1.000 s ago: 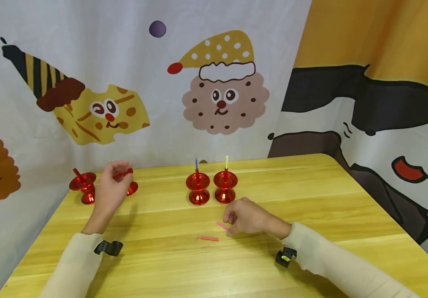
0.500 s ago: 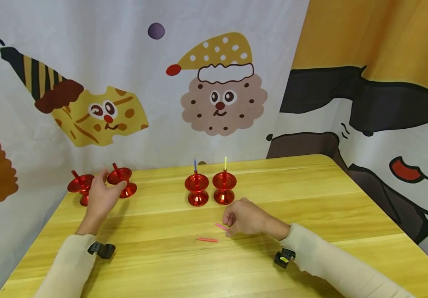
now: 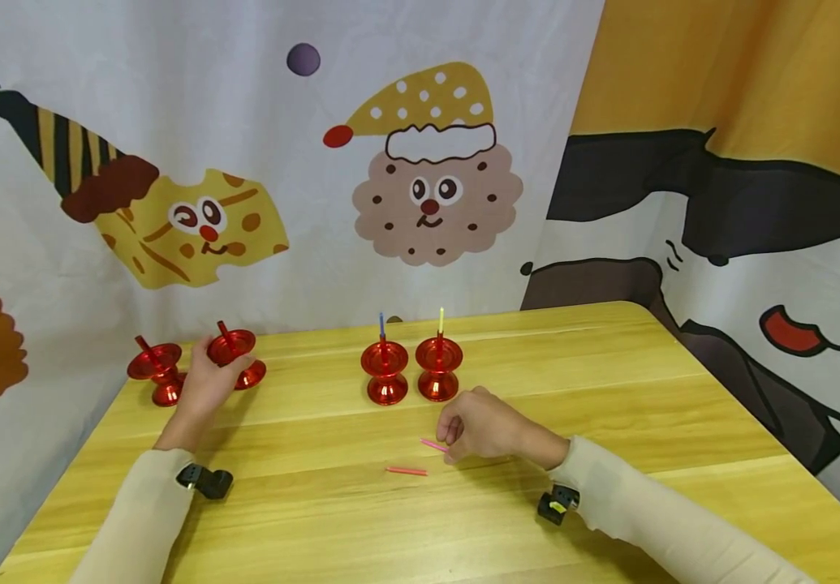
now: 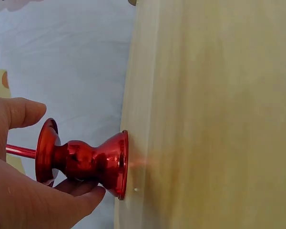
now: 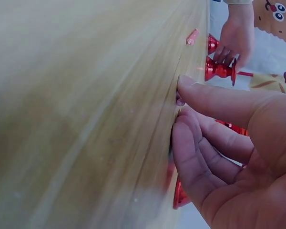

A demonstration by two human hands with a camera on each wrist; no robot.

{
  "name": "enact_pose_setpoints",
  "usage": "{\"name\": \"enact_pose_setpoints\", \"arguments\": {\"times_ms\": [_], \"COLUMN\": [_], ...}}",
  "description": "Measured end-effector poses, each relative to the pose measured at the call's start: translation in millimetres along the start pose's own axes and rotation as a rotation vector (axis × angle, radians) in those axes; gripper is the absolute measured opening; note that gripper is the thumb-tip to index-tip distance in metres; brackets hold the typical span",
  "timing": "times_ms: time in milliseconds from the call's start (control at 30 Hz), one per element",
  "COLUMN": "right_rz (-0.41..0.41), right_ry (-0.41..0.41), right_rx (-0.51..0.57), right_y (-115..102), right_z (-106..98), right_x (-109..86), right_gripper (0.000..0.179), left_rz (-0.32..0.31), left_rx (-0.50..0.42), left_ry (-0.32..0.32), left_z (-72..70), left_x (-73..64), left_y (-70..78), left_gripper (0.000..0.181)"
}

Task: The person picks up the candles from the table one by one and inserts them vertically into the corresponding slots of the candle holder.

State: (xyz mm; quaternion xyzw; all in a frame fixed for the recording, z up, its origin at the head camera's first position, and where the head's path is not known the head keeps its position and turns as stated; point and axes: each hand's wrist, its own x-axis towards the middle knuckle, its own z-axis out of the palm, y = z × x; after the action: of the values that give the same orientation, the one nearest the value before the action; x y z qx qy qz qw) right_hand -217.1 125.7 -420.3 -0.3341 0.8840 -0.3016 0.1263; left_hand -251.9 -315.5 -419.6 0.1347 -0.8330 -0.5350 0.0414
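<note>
My left hand [image 3: 208,385] spreads wide around a red candle holder [image 4: 83,159], perhaps because its waist suits steadying, while my right hand [image 3: 484,426] narrows round the pink candle [image 3: 432,444] on the worktop [image 3: 317,519], pinch unclear.

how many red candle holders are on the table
4: the far-left holder, the second holder beside it at the left hand, then further right the third holder with a blue candle and the fourth holder with a yellow candle. None seems hidden.
</note>
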Motion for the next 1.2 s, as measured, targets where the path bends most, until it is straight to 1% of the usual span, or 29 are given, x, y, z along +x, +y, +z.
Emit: {"name": "enact_pose_setpoints", "arguments": {"times_ms": [167, 333, 433, 667, 867, 1067, 1200], "right_rz": [0.005, 0.066, 0.088, 0.094, 0.106, 0.122, 0.106], "right_ry": [-0.032, -0.082, -0.093, -0.08, -0.061, -0.062, -0.064], "right_rx": [0.101, 0.226, 0.255, 0.23, 0.184, 0.149, 0.125], "right_y": [7.4, 16.2, 19.3, 17.9, 12.8, 9.1, 8.8], "right_z": [-3.1, -4.6, -4.7, -4.2, -4.7, -4.4, -3.9], "right_x": [0.2, 3.4, 6.4, 9.3, 9.4, 10.7, 10.6], "right_gripper": [0.024, 0.026, 0.026, 0.024, 0.023, 0.023, 0.022], "left_rz": [-0.007, -0.005, -0.003, 0.016, 0.022, 0.022, 0.031], "left_rx": [-0.044, -0.077, -0.091, -0.116, -0.101, -0.085, -0.087], "left_ry": [0.002, -0.031, -0.049, -0.08, -0.107, -0.131, -0.164], "left_z": [2.1, -0.2, -1.3, 2.0, 7.0, 9.8, 10.7], "left_x": [5.2, 8.0, 8.8, 6.7, -0.7, -5.8, -7.6], "left_y": [2.5, 1.3, -1.0, -1.8, 1.5, 3.9, 5.0], "left_gripper": [0.099, 0.096, 0.094, 0.089, 0.092, 0.094, 0.095]}}
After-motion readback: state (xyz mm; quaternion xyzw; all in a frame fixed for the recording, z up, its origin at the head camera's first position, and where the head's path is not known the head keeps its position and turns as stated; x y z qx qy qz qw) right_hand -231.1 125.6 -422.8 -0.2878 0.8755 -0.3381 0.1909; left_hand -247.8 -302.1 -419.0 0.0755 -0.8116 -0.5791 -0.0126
